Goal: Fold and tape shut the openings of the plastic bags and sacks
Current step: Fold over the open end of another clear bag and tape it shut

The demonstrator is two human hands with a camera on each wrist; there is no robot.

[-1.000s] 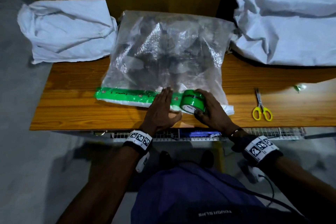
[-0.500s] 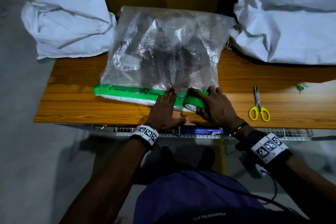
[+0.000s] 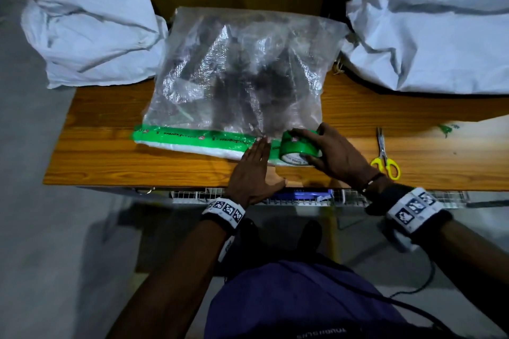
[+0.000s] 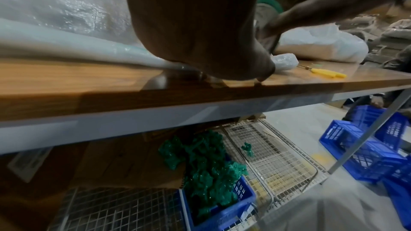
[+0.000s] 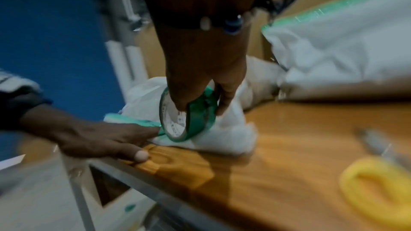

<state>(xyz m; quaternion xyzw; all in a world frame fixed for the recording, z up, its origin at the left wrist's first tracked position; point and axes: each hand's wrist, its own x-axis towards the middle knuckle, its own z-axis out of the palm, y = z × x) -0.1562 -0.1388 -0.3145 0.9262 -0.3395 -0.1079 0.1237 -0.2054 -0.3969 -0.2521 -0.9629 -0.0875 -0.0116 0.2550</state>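
Observation:
A clear plastic bag (image 3: 237,74) with dark contents lies on the wooden table (image 3: 137,168), its near edge folded over. A strip of green printed tape (image 3: 192,137) runs along that fold from the left. My left hand (image 3: 254,165) lies flat with straight fingers pressing the tape and fold down. Just to its right, my right hand (image 3: 327,154) grips the green tape roll (image 3: 298,147), which stands on the fold; in the right wrist view the thumb goes through the roll (image 5: 186,120) with fingers curled behind it.
Yellow-handled scissors (image 3: 384,159) lie on the table right of my right hand. A white sack (image 3: 93,38) sits at the back left, and a large white sack with green tape (image 3: 429,30) at the back right. Under the table are wire shelves and a blue crate (image 4: 220,205).
My right hand has drawn the roll to the right along the fold, lengthening the green strip. My left hand followed rightward, still pressed flat on the tape.

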